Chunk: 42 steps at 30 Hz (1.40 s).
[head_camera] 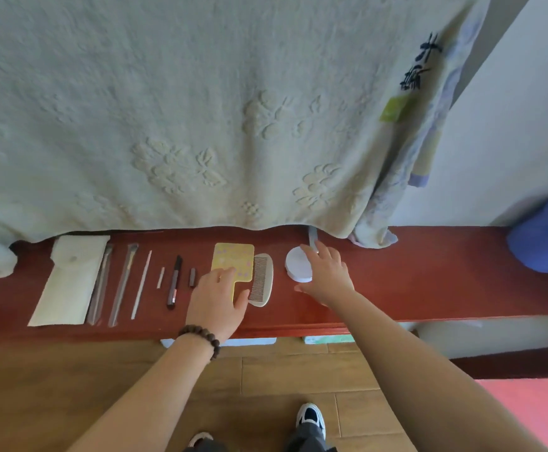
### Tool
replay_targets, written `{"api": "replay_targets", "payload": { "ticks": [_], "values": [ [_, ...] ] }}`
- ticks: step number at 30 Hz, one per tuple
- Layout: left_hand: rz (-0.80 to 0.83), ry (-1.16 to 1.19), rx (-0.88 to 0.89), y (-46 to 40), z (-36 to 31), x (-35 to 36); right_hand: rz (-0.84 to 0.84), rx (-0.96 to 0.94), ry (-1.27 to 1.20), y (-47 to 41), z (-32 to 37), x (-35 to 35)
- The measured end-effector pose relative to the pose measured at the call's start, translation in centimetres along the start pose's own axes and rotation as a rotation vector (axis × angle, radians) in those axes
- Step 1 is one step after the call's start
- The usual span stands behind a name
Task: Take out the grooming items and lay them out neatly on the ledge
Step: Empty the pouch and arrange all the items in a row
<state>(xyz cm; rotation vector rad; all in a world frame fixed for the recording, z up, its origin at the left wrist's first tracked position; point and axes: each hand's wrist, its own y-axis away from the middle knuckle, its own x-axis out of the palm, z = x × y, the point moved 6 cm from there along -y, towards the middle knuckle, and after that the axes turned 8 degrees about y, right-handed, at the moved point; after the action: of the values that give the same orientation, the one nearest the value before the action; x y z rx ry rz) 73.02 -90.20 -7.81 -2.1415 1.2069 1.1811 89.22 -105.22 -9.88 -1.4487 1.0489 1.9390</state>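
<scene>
head view: your left hand [216, 300] lies flat, fingers straight, on the yellow handled mirror [234, 261] beside a pale comb [262, 279]. your right hand [326, 272] spreads relaxed fingers on a round white case [297, 265]. brushes [124, 282], a dark pencil [174, 282] and a cream pouch [70, 278] line the red ledge [429, 275].

Pouch [70, 282], brushes [116, 285], pen [174, 282], yellow mirror [233, 261], comb [262, 280], round case [297, 264] in row on red ledge [429, 272].
</scene>
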Motion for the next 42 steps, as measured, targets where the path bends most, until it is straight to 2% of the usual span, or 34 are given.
{"api": "replay_targets", "payload": {
  "ticks": [6,10,12,15,16,18,22,26,33,35,37,40,42],
  "values": [
    [-0.041,0.005,-0.148,0.0,-2.2,1.7,0.057,-0.227,0.126,-3.4,-0.3,0.6],
    [-0.059,0.038,-0.195,0.7,-3.7,2.1,0.1,-0.311,0.085,-4.4,-0.6,0.3],
    [-0.061,0.067,-0.182,0.8,-4.2,2.0,0.152,-0.292,-0.132,-4.5,-1.1,-0.2],
    [-0.049,0.196,-0.12,0.5,-5.4,1.2,0.307,-0.26,-0.77,-2.9,-1.7,-2.0],
    [-0.022,0.262,-0.107,0.3,-5.8,1.1,0.359,-0.281,-0.913,-2.1,-1.7,-2.9],
    [0.054,0.401,-0.088,-0.1,-7.0,1.0,0.432,-0.354,-1.014,-0.3,-1.4,-4.7],
    [0.125,0.635,-0.005,-0.6,-9.9,0.6,0.484,-0.434,-1.013,2.0,-1.0,-7.1],
    [0.112,0.719,0.061,-0.8,-11.6,-0.4,0.449,-0.437,-0.937,3.2,-1.2,-8.7],
    [0.211,0.908,0.03,-0.8,-11.6,-1.2,0.428,-0.419,-0.903,4.2,-0.8,-9.8],
    [0.217,0.954,-0.011,-0.8,-11.5,-1.7,0.423,-0.413,-0.901,4.3,-0.7,-10.2],
    [0.253,1.105,-0.119,-0.7,-11.3,-2.1,0.386,-0.443,-0.841,4.4,-1.1,-10.8],
    [0.452,1.434,-0.351,-0.3,-11.4,-1.6,0.373,-0.537,-0.791,5.1,-1.0,-11.9],
    [0.541,1.48,-0.413,0.0,-11.4,-1.0,0.394,-0.593,-0.807,5.8,-0.2,-12.4]
  ]
}}
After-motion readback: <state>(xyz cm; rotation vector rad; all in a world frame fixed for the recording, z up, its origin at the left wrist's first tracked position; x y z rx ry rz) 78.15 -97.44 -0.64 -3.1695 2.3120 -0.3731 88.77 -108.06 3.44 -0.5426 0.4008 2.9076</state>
